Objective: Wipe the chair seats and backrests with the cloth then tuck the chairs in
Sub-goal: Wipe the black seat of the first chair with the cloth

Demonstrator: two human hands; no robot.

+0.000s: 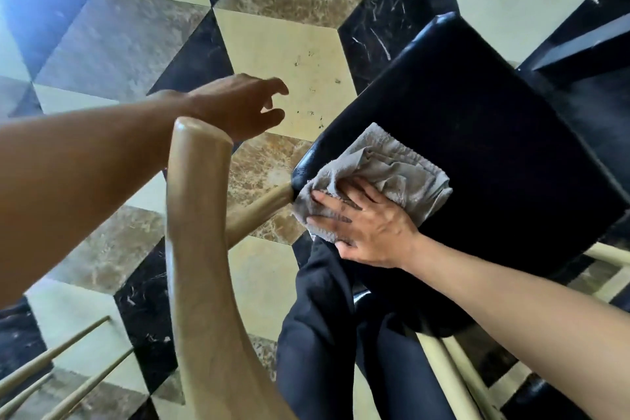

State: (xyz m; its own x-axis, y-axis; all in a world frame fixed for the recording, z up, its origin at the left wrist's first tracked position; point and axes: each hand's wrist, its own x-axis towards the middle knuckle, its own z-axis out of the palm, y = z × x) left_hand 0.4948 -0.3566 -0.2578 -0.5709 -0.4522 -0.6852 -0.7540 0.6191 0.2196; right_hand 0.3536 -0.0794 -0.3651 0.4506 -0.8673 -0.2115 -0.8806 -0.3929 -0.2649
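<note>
A chair with a black padded seat and a pale wooden frame stands below me. Its curved wooden backrest rail runs from the lower middle up to the centre left. My right hand lies flat on a crumpled grey cloth, pressing it onto the near left corner of the seat. My left hand hovers above the floor just past the top end of the backrest rail, fingers spread and curled, holding nothing.
The floor is patterned in cream, brown and black marble tiles. My dark trouser leg stands against the seat's near edge. Wooden spindles of the backrest show at lower left. A dark table edge sits at upper right.
</note>
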